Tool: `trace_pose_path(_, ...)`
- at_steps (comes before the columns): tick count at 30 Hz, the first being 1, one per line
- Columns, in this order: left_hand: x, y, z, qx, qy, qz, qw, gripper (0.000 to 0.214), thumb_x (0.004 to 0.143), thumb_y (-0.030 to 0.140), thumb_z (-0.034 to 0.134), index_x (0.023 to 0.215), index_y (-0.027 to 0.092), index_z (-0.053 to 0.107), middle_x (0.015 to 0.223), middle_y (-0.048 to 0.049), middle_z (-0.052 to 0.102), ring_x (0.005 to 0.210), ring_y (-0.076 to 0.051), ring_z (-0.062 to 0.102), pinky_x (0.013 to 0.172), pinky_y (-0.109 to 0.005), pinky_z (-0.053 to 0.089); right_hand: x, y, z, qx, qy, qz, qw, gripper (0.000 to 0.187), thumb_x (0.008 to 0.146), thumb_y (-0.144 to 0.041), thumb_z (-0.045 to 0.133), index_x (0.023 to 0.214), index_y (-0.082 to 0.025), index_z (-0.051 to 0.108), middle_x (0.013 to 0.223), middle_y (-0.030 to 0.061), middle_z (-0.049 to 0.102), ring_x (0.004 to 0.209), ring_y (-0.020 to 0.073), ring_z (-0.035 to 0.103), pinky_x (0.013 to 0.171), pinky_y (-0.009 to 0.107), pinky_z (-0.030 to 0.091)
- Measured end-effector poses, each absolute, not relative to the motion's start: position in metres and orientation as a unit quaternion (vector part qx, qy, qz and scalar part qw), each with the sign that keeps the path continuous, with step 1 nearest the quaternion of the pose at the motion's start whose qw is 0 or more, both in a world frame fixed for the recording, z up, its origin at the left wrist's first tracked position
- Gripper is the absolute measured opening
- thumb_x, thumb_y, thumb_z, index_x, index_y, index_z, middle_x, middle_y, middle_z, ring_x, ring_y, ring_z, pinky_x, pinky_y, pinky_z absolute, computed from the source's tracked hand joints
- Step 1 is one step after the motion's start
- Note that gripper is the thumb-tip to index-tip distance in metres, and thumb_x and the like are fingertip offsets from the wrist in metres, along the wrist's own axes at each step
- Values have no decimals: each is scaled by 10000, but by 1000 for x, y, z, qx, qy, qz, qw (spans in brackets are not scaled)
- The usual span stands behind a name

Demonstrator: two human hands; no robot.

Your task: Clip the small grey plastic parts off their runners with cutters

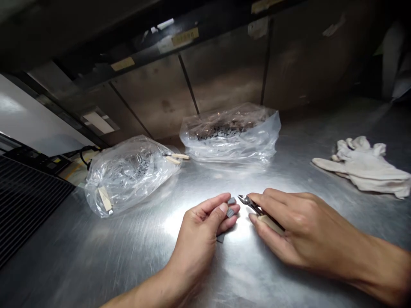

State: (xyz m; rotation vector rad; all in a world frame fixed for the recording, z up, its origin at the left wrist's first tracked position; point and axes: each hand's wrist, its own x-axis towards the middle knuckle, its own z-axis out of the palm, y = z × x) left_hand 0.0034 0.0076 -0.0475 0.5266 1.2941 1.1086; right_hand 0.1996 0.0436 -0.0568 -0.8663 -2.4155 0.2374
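Observation:
Between the thumb and fingers of my left hand (205, 226) are small grey rectangular pieces (230, 212); one sticks out above the thumb and another lies by the fingertips. A further grey piece (220, 238) shows just below that hand, and I cannot tell whether it is held or on the table. My right hand (298, 226) is closed around small side cutters (253, 206) with pale handles. Their pointed jaws face the left fingertips, a short gap away from the grey pieces.
A clear plastic bag (231, 147) full of grey pieces stands at the back. Left of it lies another clear bag (128, 171) with small grey bits, and pale-handled tools (177, 157) rest at its edge. White gloves (366, 167) lie on the metal table (128, 256) at right.

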Motion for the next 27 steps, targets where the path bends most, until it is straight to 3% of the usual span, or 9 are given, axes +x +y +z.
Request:
trace_pose_path(8, -11, 24, -29, 211, 596, 501, 591, 155, 899, 27, 671, 1031, 59, 748, 966, -168, 785, 866, -185, 771, 750, -209, 629, 203, 62, -58, -415, -881, 108, 198, 239, 936, -239, 453, 1040, -200, 664, 901, 60, 651, 772, 245, 619, 703, 384, 362)
trace_pose_path(13, -32, 59, 5, 357, 607, 495, 509, 136, 880, 75, 713, 1014, 79, 732, 963, -142, 771, 874, -181, 767, 793, -231, 626, 199, 66, -63, -416, -880, 113, 198, 177, 883, -235, 483, 932, -193, 647, 908, 89, 663, 792, 270, 618, 706, 390, 362)
trace_pose_path(16, -28, 103, 27, 490, 587, 482, 428, 165, 898, 215, 731, 1008, 92, 721, 965, -121, 764, 899, -183, 751, 873, -285, 606, 199, 65, -67, -411, -879, 112, 215, 143, 848, -210, 500, 885, -193, 637, 872, 89, 665, 776, 274, 628, 703, 386, 384)
trace_pose_path(20, -12, 164, 44, 583, 598, 441, 329, 138, 866, 210, 757, 940, 98, 723, 867, -74, 744, 889, -210, 724, 925, -412, 575, 200, 65, -63, -409, -873, 116, 240, 197, 843, -191, 514, 1011, -181, 615, 898, 77, 691, 823, 263, 668, 708, 355, 424)
trace_pose_path(22, -3, 175, 44, 625, 604, 410, 278, 156, 856, 224, 768, 964, 121, 723, 1058, -93, 740, 1070, -248, 682, 999, -486, 523, 200, 65, -58, -415, -866, 114, 255, 231, 853, -188, 517, 1072, -168, 588, 905, 78, 697, 837, 259, 675, 715, 348, 433)
trace_pose_path(25, 8, 154, 38, 680, 595, 365, 223, 192, 867, 255, 742, 1032, 156, 743, 1275, -114, 682, 1255, -274, 578, 1074, -435, 446, 202, 66, -49, -422, -855, 111, 282, 223, 864, -190, 526, 1082, -163, 562, 919, 82, 693, 854, 261, 671, 735, 352, 439)
trace_pose_path(27, 14, 124, 33, 711, 587, 316, 223, 205, 910, 346, 683, 962, 168, 770, 1117, -104, 741, 1115, -271, 645, 978, -362, 489, 204, 68, -45, -418, -851, 111, 299, 238, 866, -199, 537, 1101, -164, 553, 948, 84, 689, 880, 266, 664, 754, 360, 444)
